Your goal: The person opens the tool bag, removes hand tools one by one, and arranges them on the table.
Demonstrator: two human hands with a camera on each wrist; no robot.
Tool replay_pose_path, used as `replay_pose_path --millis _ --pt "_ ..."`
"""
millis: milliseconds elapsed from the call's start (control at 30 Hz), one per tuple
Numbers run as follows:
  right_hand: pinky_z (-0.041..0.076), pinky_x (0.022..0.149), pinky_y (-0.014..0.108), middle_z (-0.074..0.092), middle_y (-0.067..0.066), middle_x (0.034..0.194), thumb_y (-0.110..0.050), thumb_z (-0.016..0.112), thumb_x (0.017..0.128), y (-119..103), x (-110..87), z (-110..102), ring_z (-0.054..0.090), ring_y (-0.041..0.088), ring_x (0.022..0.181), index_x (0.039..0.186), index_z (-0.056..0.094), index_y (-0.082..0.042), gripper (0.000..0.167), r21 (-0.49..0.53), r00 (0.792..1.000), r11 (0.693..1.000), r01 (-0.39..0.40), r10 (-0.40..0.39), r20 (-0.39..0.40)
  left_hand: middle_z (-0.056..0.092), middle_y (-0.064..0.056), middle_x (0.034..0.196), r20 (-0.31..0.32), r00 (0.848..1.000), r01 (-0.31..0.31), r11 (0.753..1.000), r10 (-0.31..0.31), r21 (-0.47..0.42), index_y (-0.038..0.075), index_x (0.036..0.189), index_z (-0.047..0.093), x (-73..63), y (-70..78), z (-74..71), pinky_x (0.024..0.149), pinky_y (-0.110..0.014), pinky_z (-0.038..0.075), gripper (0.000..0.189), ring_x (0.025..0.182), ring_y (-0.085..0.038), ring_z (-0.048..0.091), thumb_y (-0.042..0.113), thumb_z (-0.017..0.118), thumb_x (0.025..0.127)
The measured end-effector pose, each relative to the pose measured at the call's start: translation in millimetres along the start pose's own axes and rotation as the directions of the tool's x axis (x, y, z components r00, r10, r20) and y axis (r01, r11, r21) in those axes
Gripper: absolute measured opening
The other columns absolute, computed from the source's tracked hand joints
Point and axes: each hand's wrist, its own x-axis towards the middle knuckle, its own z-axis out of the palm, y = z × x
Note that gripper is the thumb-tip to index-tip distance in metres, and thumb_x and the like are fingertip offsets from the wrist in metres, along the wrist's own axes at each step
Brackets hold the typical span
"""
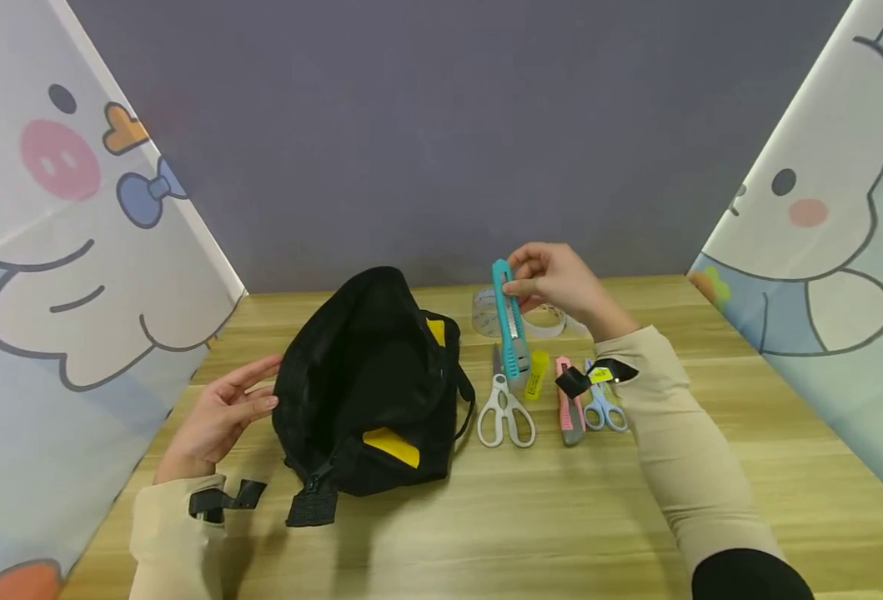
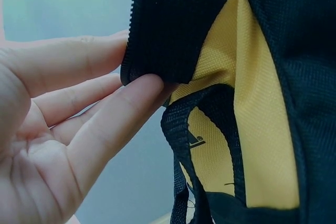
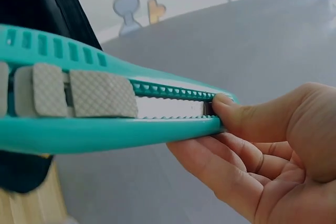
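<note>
My right hand [image 1: 557, 275] pinches a teal utility knife [image 1: 509, 321] by one end, between thumb and fingers. The knife is raised above the table, its other end pointing down. In the right wrist view its grey slider [image 3: 102, 93] and toothed slot show, thumb on the far end. At the left, my left hand [image 1: 223, 412] pinches the zippered edge [image 2: 157, 35] of a black bag [image 1: 418, 408] with yellow panels. The bag stands with its mouth wide open. Its dark inside hides any contents.
Right of the bag lie white-handled scissors [image 1: 498, 408], a yellow highlighter-like piece [image 1: 536, 375], a pink utility knife [image 1: 570, 408] and small blue scissors [image 1: 602, 408]. Behind them are clear tape [image 1: 485, 314] and a white roll [image 1: 544, 327]. A grey wall [image 1: 441, 150] stands at the back.
</note>
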Motion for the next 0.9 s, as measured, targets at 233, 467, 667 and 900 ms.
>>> replay_pose_path --millis 233,467,667,900 --pt "0.06 0.063 0.036 0.066 0.009 0.082 0.001 0.066 0.094 10.2 -24.5 -41.2 0.067 0.017 0.066 0.119 0.055 0.012 0.03 -0.095 0.999 0.995 -0.036 0.033 -0.037 0.059 -0.001 0.135 0.003 1.0 -0.031 0.999 0.031 -0.025 0.004 0.143 0.054 -2.0 -0.7 2.2 0.084 -0.02 0.054 0.057 0.11 -0.014 0.064 -0.024 0.045 0.094" --pt "0.06 0.062 0.036 0.063 0.005 0.079 0.002 0.066 0.094 36.5 -49.4 -75.2 0.065 0.015 0.063 0.123 0.052 0.014 0.034 -0.16 0.991 0.979 -0.124 0.114 -0.071 0.06 -0.001 0.135 -0.003 1.0 -0.018 1.0 0.018 -0.023 0.003 0.142 0.055 1.9 3.9 4.6 0.085 -0.022 0.054 0.056 0.107 -0.014 0.065 -0.023 0.047 0.093" --pt "0.06 0.062 0.034 0.062 0.006 0.078 0.003 0.062 0.095 61.9 -67.9 -97.4 0.064 0.016 0.064 0.128 0.048 0.016 0.038 -0.174 0.977 0.961 -0.213 0.204 -0.069 0.059 0.002 0.135 -0.024 1.0 0.012 1.0 -0.012 0.012 0.005 0.142 0.055 -0.7 4.6 5.5 0.085 -0.021 0.054 0.057 0.106 -0.013 0.064 -0.023 0.047 0.094" --pt "0.06 0.064 0.037 0.061 0.006 0.078 0.001 0.062 0.096 101.4 -87.3 -122.7 0.065 0.017 0.064 0.129 0.046 0.016 0.04 -0.194 0.951 0.932 -0.307 0.293 -0.1 0.058 0.002 0.136 -0.028 0.999 0.025 1.0 -0.025 0.008 0.005 0.144 0.054 -2.9 5.3 7.1 0.085 -0.021 0.054 0.057 0.11 -0.012 0.063 -0.022 0.047 0.094"
